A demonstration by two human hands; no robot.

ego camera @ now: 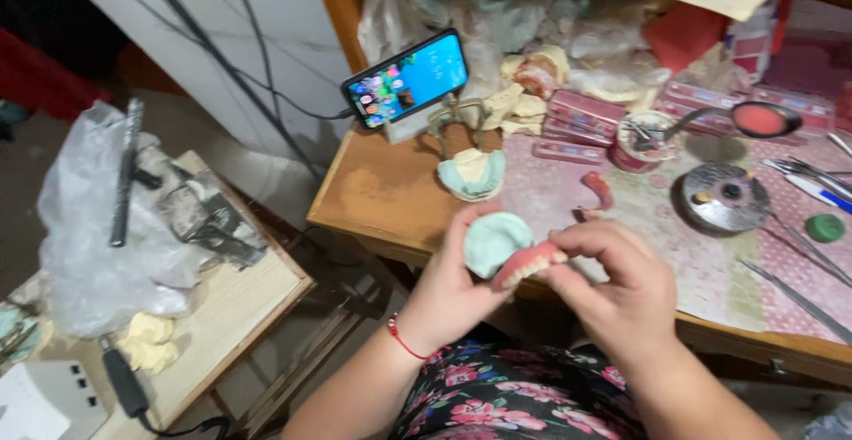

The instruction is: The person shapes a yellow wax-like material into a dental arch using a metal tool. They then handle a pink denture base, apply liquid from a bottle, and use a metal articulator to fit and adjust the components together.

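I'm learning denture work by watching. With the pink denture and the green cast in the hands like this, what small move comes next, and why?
Probably ease the pink denture down onto the green cast. The right hand holds it at the cast's edge, not seated, while the left hand cradles the cast.

I count two hands in view, my left hand [448, 294] and my right hand [621, 294], sharing one pale green plaster cast [493, 241] and one pink denture [529, 264] between them. On the desk [382, 196] I see one phone [406, 78], one more green-rimmed cast [472, 174], one loose pink wax arch [599, 189], one round metal dish [723, 197] and one small green lid [825, 227]
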